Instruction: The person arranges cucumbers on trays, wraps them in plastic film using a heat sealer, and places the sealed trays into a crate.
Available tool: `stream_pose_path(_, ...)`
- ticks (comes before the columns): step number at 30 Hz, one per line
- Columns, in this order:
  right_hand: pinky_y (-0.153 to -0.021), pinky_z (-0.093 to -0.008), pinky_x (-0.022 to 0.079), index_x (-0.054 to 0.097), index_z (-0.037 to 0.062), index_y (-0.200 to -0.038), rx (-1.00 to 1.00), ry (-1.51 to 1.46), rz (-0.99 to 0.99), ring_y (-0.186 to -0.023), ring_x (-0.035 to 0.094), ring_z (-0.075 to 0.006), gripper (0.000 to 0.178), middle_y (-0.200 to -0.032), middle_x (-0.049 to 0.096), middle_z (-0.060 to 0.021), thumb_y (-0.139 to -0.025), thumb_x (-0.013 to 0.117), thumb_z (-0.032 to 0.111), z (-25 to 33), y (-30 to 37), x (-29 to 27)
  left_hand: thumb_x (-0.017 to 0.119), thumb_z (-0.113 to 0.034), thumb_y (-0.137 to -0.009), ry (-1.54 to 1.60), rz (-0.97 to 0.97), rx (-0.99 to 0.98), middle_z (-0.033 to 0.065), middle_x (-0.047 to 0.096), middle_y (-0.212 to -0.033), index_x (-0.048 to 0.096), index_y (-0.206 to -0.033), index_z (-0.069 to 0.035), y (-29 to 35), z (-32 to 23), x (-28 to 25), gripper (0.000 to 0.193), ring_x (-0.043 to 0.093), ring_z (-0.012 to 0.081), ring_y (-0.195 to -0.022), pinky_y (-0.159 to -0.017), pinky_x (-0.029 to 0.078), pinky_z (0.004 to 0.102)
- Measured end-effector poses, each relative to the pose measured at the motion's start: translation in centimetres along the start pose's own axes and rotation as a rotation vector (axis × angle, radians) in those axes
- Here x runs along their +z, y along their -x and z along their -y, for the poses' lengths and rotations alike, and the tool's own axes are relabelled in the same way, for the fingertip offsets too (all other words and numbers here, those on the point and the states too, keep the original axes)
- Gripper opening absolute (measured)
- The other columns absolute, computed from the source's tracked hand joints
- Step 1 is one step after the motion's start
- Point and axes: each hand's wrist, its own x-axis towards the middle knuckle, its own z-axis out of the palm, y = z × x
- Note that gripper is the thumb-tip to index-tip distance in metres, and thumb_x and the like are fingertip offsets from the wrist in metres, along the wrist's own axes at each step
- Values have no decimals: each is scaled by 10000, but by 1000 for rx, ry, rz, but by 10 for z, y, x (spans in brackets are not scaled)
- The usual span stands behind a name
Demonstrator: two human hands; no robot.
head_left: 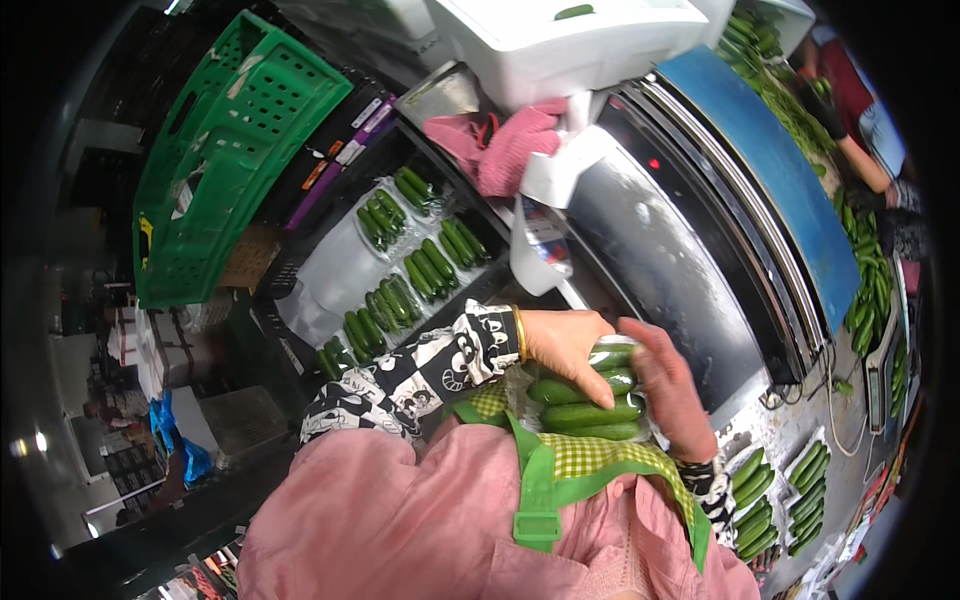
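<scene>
A pack of small cucumbers (590,412) wrapped in clear film is close in front of my body. My left hand (568,345) grips its upper left part, the thumb across the film and the other fingers partly hidden. Along the pack's right side is my right hand (676,385), fingers stretched out and slightly blurred, seemingly touching the film. To the left, a black crate (410,140) holds several wrapped cucumber packs (430,268) in rows. Just beyond my hands lies the wrapping machine's dark shiny plate (680,250).
A green perforated crate (235,150) stands at the far left. Pink cloth (515,150) lies near a white foam box (580,45). More cucumber trays (808,490) sit on the right-hand table. A gloved co-worker's hand (822,105) is at the loose cucumbers (868,280).
</scene>
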Motion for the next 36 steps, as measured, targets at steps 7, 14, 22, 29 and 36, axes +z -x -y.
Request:
stream_pose_path(7, -1066, -357, 414, 320, -44, -1517, -84, 182, 16, -1233, 574, -269, 623, -1346, 576, -233, -1025, 575, 242, 57, -51, 80, 923, -342, -648, 32, -377, 317, 115, 574, -1325, 476, -1416, -14, 89, 56, -45, 947, 536, 178, -1239, -1074, 414, 331)
stream_pose_path(14, -968, -323, 480, 468, -60, -1390, -28, 42, 183, -1094, 588, -176, 513, -1210, 633, -150, -993, 633, 220, 74, -144, 182, 904, -260, -643, 483, -710, 366, 86, 562, -1374, 435, -1462, 36, 202, 123, -72, 989, 504, 156, -1284, -1133, 364, 335)
stream_pose_path(22, -1040, -351, 468, 293, 25, -1504, 2, -417, 434, -1201, 555, -184, 763, -1325, 542, -103, -882, 732, -20, -3, -266, 304, 845, -264, -760, 698, -1434, 617, 111, 581, -1320, 425, -1467, 49, 270, 242, -91, 880, 541, 205, -1237, -1082, 430, 355)
stream_pose_path(29, -885, -290, 561, 504, -41, -1229, 59, -217, 710, -1016, 649, -147, 429, -1105, 663, -95, -882, 754, -7, -52, -349, 430, 774, -272, -907, 437, -1936, 367, 111, 632, -1249, 445, -1450, 20, 318, 335, -96, 699, 595, 184, -1147, -969, 506, 332)
stream_pose_path(36, -774, -288, 591, 541, -35, -1172, 177, -354, 625, -899, 673, -161, 485, -1039, 680, -97, -791, 837, 16, -119, -387, 541, 624, -348, -970, -377, -2340, -928, 306, 606, -1268, 503, -1373, 43, 410, 486, -70, 574, 589, 477, -1133, -953, 485, 522)
